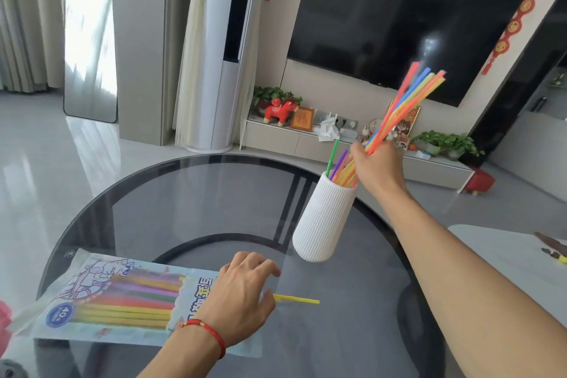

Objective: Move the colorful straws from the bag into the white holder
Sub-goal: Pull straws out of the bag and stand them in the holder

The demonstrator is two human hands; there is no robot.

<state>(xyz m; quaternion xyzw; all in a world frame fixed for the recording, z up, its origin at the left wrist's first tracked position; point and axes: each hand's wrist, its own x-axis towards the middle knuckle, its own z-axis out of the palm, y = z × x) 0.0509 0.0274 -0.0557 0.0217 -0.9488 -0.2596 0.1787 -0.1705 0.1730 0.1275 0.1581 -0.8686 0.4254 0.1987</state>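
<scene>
R hand [376, 164] gripped a bundle of colorful straws [404, 103], fingers curled round it just above the mouth of the white holder [322, 219]; lower ends of the bundle were hidden behind the hand, so couldn't tell if they sat inside the holder yet. A green and a purple straw stood in the holder already, w/ more orange/yellow ones partly hidden by the hand. Holder looked tilted, prob. wide-angle lens; its base sat on the tabletop [190, 193] near the far-right rim.

L hand [242, 294] rested on the open end of the bag [116, 301], fingers loosely spread, holding nothing that I could make out. Hand covered the bag's mouth. Many straws were in the bag, seen thru the clear plastic. One yellow straw [296, 299] stuck out from under the L hand onto the glass; its near end was hidden.

Bag lay at near-left, its left corner reaching the tabletop's rim. Open glass lay between bag and holder. A red wrist cord [211, 336] sat on the L wrist. Bottom edge of view cut both forearms
</scene>
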